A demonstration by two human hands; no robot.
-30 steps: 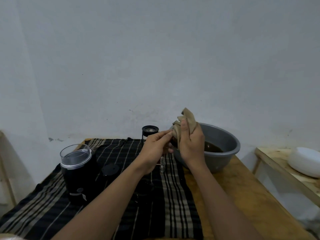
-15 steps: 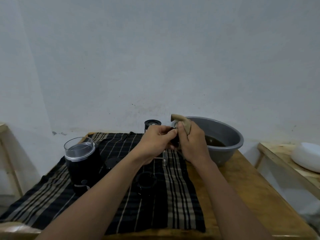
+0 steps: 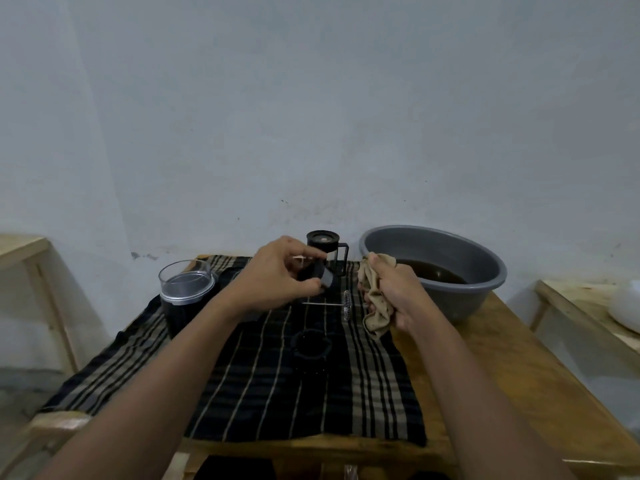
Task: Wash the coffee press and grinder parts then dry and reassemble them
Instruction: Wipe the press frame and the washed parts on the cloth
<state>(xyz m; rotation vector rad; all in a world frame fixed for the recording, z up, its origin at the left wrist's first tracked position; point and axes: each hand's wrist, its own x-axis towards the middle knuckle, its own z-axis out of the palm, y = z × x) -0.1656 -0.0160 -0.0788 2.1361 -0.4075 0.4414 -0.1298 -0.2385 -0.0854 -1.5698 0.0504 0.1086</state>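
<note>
Head view: left hand [image 3: 277,276] pinches a small black part [image 3: 325,279] beside the basin [image 3: 478,299]; right hand [image 3: 393,296] grips cloth [image 3: 376,308]; a damp part could slip.

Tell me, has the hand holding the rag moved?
Yes. The right hand with the rag dropped below the basin rim, away from the left hand.

Grey plastic basin [image 3: 485,271], wooden table [image 3: 502,368]
</note>
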